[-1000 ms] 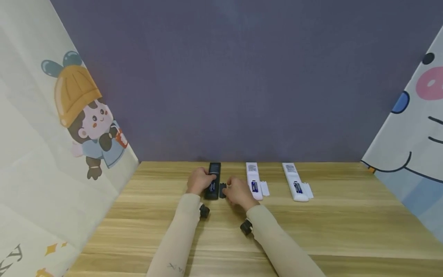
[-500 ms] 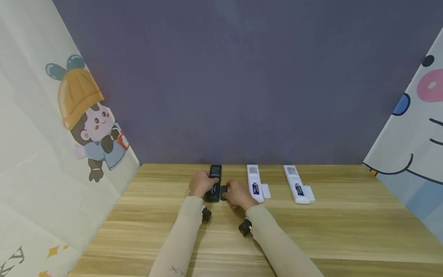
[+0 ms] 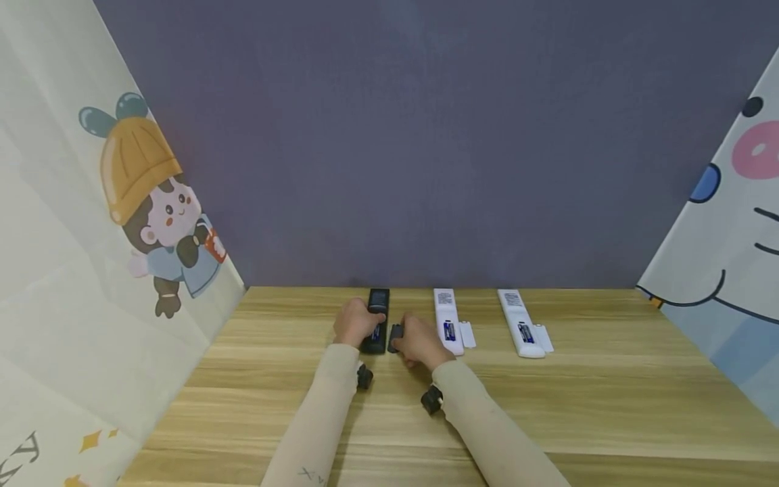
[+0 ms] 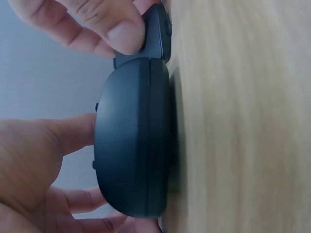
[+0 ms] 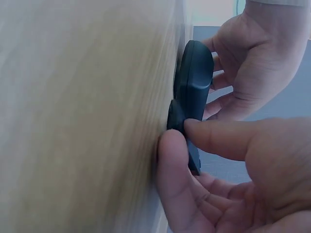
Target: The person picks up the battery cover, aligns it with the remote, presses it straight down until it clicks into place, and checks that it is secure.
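Observation:
A black remote control (image 3: 379,302) lies back side up on the wooden table, blue batteries showing in its open compartment. My left hand (image 3: 355,323) holds it from the left, thumb across its top and fingers along its far side. Just right of it, my right hand (image 3: 421,338) pinches a black battery cover (image 3: 395,337) between thumb and fingers. In the right wrist view the cover (image 5: 176,115) stands tilted beside the remote. The left wrist view shows the remote's rounded end (image 4: 129,141), with the right thumb pressing on the cover (image 4: 156,36) beyond it.
To the right lie two white remotes, one nearer (image 3: 446,312) and one farther (image 3: 514,312), both with batteries in view. A white cover (image 3: 467,334) rests against the nearer, another white cover (image 3: 544,337) against the farther. A dark panel (image 3: 389,149) stands behind the table.
The black battery cover has tilted and shifted slightly right, away from the remote, in my right hand's pinch. My left hand keeps its hold on the remote. The head view has shifted a little.

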`<state>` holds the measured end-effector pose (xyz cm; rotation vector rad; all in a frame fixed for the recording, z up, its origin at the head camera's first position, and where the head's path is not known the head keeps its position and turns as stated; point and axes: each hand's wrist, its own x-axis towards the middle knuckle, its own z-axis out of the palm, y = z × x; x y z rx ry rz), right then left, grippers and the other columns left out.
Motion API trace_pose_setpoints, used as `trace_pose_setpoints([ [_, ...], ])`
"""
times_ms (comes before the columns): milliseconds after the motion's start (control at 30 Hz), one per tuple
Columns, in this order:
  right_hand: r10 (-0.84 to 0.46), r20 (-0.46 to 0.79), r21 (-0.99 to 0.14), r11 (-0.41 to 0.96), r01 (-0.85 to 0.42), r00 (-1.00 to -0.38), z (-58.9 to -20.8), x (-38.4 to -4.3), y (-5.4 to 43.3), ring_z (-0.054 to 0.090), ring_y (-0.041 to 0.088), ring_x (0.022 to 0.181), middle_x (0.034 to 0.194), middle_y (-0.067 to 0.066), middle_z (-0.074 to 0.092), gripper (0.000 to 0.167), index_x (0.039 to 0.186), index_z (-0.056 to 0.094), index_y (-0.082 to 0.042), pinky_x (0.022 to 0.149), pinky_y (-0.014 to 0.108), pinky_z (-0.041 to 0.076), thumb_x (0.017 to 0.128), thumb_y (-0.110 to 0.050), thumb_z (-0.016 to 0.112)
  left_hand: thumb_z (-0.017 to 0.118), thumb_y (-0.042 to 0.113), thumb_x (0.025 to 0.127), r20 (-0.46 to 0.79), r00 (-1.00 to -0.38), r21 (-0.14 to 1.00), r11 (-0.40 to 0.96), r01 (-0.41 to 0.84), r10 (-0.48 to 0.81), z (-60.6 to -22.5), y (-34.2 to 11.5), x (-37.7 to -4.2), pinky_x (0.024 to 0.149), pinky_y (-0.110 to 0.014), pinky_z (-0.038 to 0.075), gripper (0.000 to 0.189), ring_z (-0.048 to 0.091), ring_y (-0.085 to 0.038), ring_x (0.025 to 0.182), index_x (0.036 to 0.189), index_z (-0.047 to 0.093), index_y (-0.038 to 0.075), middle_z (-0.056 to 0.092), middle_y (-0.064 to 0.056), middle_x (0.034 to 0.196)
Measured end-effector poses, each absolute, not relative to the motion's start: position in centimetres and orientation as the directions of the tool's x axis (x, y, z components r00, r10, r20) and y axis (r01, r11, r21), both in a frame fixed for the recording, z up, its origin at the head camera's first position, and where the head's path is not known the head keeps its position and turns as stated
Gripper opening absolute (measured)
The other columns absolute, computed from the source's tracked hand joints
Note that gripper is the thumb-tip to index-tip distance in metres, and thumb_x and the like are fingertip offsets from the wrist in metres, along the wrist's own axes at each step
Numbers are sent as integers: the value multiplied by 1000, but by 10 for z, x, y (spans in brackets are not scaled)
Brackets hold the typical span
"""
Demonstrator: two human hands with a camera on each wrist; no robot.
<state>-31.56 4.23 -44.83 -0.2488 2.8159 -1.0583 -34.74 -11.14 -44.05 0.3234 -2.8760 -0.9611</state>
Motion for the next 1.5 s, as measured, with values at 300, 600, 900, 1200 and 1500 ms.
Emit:
trace_pose_setpoints([
  [300,-178,-25,-702,703,-109,-984,-444,-315,44,59,11,40,57,5,65,22,108,59,2,44,26,52,93,-8,72,84,37,83,26,-969,625,760,-175,-245,-441,-110,-349,64,-38,48,34,63,-26,80,94,71,7,70,-12,91],
  [600,-156,-15,-752,653,-91,-988,-444,-316,46,62,12,43,59,9,69,20,107,59,1,44,26,53,93,-7,71,84,36,82,23,-970,659,733,-167,-242,-443,-109,-350,72,-41,51,41,63,-29,87,108,69,7,70,-13,100],
  [900,-147,-9,-738,668,-93,-989,-441,-316,45,62,11,42,58,7,69,22,111,61,-1,43,25,51,91,-5,72,84,33,80,13,-974,717,681,-150,-227,-446,-111,-352,76,-41,50,48,64,-29,92,118,69,7,72,-14,106],
  [1200,-155,-8,-742,663,-98,-988,-442,-316,45,61,12,43,61,7,67,20,111,61,-3,43,26,51,93,-5,71,66,38,96,-23,-976,746,646,-162,-218,-448,-118,-354,74,-38,48,35,65,-26,90,113,76,9,74,-11,104],
  [1500,-169,-1,-762,639,-109,-986,-442,-318,46,63,13,45,64,8,69,21,112,60,-2,44,26,52,93,-3,69,70,35,95,1,-971,747,646,-157,-238,-451,-121,-354,82,-43,51,34,67,-31,96,106,75,4,75,-14,110],
])
